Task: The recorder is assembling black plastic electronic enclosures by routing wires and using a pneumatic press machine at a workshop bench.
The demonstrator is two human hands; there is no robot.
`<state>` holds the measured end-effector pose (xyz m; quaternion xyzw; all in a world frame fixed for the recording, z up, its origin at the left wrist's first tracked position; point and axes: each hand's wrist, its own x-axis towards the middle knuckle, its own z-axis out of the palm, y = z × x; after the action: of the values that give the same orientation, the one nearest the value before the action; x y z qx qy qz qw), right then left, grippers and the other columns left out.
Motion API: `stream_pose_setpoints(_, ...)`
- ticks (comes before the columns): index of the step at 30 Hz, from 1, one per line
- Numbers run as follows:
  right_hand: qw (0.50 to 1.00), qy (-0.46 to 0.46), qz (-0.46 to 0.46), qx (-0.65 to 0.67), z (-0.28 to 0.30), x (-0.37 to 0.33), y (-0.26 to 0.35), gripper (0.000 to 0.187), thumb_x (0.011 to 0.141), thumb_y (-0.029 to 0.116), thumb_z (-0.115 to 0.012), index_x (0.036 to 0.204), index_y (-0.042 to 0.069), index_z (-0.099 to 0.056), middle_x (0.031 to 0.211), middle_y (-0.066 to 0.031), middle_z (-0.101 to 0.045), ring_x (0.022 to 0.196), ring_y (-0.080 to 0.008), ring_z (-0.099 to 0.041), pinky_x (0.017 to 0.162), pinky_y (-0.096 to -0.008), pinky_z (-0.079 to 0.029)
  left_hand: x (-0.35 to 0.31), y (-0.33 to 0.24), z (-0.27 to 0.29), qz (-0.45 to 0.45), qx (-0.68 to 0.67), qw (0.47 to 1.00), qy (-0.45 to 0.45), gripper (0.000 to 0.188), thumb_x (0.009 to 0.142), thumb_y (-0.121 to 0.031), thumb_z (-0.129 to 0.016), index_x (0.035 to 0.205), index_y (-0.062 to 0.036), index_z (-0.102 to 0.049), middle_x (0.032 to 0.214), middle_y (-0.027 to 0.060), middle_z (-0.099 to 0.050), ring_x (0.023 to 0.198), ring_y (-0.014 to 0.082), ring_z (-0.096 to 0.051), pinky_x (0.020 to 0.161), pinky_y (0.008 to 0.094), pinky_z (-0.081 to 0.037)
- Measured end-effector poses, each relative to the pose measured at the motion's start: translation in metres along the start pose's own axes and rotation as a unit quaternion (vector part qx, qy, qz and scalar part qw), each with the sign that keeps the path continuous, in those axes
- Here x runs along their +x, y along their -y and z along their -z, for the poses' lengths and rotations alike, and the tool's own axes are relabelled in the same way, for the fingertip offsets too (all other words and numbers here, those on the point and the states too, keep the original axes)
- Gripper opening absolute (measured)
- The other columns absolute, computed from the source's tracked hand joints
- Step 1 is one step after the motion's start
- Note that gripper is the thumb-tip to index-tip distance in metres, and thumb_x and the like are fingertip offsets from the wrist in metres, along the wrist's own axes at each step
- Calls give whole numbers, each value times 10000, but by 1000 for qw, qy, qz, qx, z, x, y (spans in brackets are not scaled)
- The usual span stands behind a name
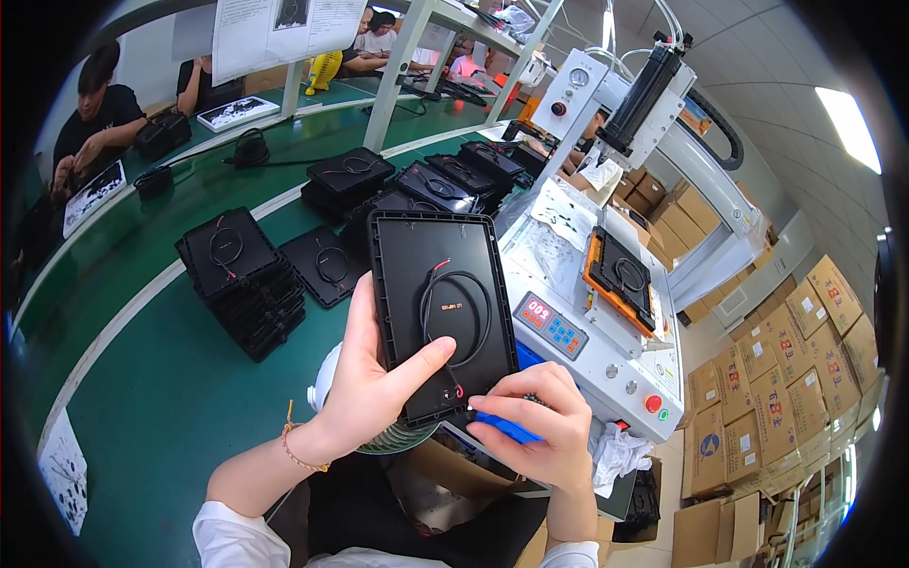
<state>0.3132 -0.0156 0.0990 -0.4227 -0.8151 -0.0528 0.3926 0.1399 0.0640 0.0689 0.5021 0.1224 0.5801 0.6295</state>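
My left hand grips a black rectangular plastic cover by its left side, thumb lying across the front. On its inner face lies a coiled black cable with thin red wire ends. At the cover's lower right corner, the thumb and fingers of my right hand are pinched together. A tiny pale tip shows at those fingertips, too small to name. Something blue shows between the thumb and fingers; whether it is held or lies behind them cannot be told.
Stacked black covers stand on the green table to the left, with more piles behind. To the right, a white press machine holds a black cover in an orange fixture. Cardboard boxes fill the far right. Other people sit beyond the table.
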Motion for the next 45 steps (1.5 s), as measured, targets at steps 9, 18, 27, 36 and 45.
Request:
stream_pose_setpoints(9,999,-46,6,-14,-6,-5,-5,293,548,64,-827,827,92,-740,768,-7,-631,677,-149,-587,629,-270,-425,0,5,0,23,-18,999,-13,618,870,13,-620,1368,-38,-258,1229,97,-500,1115,148,-525,938,300,-468)
stream_pose_setpoints(18,997,-73,-20,8,3,-14,-8,282,585,0,-794,852,59,-726,822,-62,-634,722,-176,-603,627,-266,-464,20,-9,14,-38,12,996,-76,708,831,41,-639,1408,-19,-233,1247,118,-515,1114,178,-548,938,316,-477)
stream_pose_setpoints(27,991,-86,-103,-11,10,-48,-31,180,648,-45,-753,806,29,-712,790,-72,-635,693,-168,-610,617,-246,-475,53,-64,184,-111,326,881,-323,648,724,22,-622,1319,53,-370,1130,153,-580,958,201,-615,818,309,-528)
stream_pose_setpoints(36,987,-79,-135,-22,6,-51,-41,166,656,-52,-746,796,33,-715,785,-61,-637,705,-165,-617,636,-249,-483,57,-47,236,155,588,671,-425,551,688,-209,-699,1113,71,-489,1196,277,-490,1101,341,-489,921,417,-440)
stream_pose_setpoints(45,947,124,-296,-4,31,-82,-88,120,803,19,-670,917,8,-708,847,-91,-653,741,-179,-631,651,-260,-504,55,-48,190,-82,600,730,-315,291,821,-106,-647,1093,-22,-585,1062,137,-571,822,171,-556,744,314,-483)
